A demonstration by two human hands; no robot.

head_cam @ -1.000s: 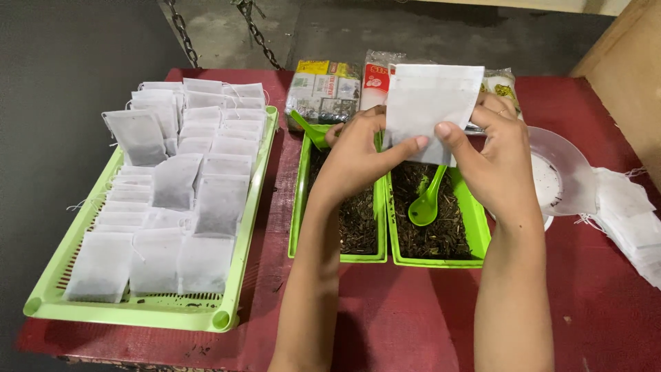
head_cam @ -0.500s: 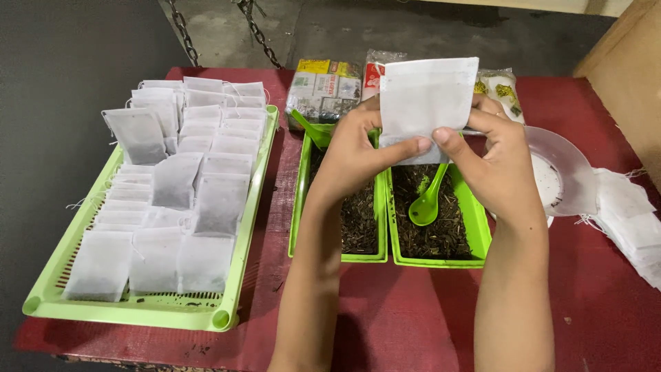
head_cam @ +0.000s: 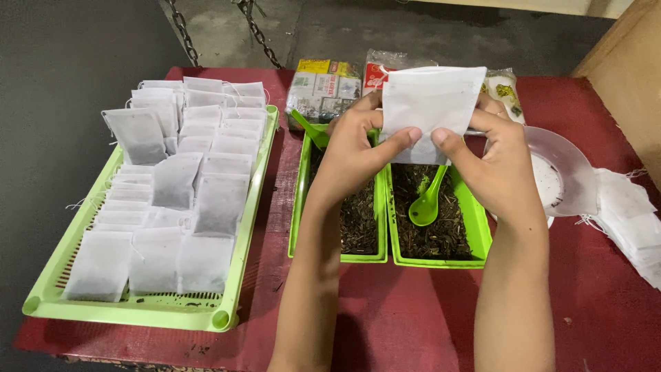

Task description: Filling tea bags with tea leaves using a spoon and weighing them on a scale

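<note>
Far left: large lime-green slotted plastic tray (head_cam: pixel 237 303), packed with rows of filled white paper sachets (head_cam: pixel 175 180); same layout as a second ago.

Centre: two narrow green plastic troughs side by side, left trough (head_cam: pixel 301 207) and right trough (head_cam: pixel 475 231), both holding dark dried leaf material. A green plastic spoon (head_cam: pixel 425 203) lies in the right trough, a second green spoon (head_cam: pixel 311 129) sticks out at the far end of the left trough. Neither has moved.

Above the troughs: left hand (head_cam: pixel 354 148) and right hand (head_cam: pixel 499 162) hold one flat white paper sachet (head_cam: pixel 430 110) between them, each pinching its near edge between thumb and forefinger. Both are closed on it. The sachet stands upright, facing the camera, over the far ends of the troughs. Compared with a second ago, it is lifted a little farther up, and the thumbs sit closer together on its near edge.

Far centre: colourful printed packets (head_cam: pixel 323 86) behind the sachet, unchanged.

Right: round clear plastic lid (head_cam: pixel 561 176) beside the right trough, then a loose pile of empty white sachets (head_cam: pixel 630 220) at the right edge of the dark red table (head_cam: pixel 385 310).
</note>
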